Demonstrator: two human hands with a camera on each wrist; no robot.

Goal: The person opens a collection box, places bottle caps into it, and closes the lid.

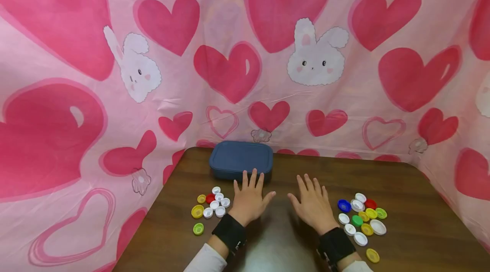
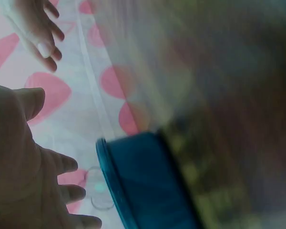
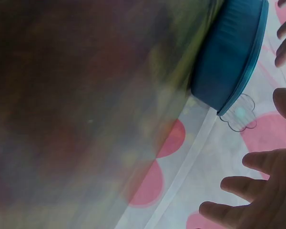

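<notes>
Both hands hover palm down over the middle of the table, fingers spread and holding nothing. My left hand [image 1: 248,201] is nearest to a blue lidded box [image 1: 242,157], its fingertips overlapping the box's front edge in the head view. My right hand [image 1: 313,206] is to the right, thumb toward the left hand. In the left wrist view the left hand [image 2: 24,162] and the box [image 2: 148,186] are apart. The right wrist view has the right hand [image 3: 264,186] below the box [image 3: 229,52]. Left of the left hand lies a group of bottle caps [image 1: 214,205]; another group [image 1: 357,221] lies right of the right hand.
The brown wooden table [image 1: 306,170] meets a pink curtain [image 1: 275,93] with hearts and rabbits at its back and sides. A light green cap [image 1: 198,229] lies apart at the left, and a yellow cap [image 1: 372,256] near the front right.
</notes>
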